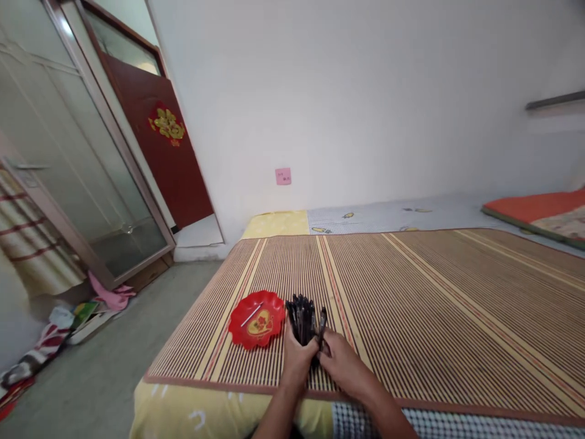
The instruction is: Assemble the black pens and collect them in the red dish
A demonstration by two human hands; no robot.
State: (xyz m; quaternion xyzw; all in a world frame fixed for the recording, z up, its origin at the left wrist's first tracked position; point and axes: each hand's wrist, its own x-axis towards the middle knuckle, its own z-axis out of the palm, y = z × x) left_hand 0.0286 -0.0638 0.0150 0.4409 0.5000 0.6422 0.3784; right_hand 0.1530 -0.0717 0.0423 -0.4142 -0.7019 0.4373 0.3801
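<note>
A bundle of several black pens [301, 317] stands roughly upright over the striped mat, with my left hand [297, 356] wrapped round it. My right hand [340, 363] is closed on a single black pen [322, 320], held just right of the bundle. The lower ends of the pens are hidden behind my fingers. Left of my hands lies a red scalloped plate [235, 323] with a gold design in its middle. One thin white stick [252, 314], perhaps a pen refill, rests in that plate.
The striped mat [411, 305] covers a bed with a yellow and checked sheet [192, 408]. An orange folded cloth [539, 207] lies at the far right. A pink note [283, 176] is on the wall. Bed edge and floor [137, 317] are at left, beside a glass door [100, 152].
</note>
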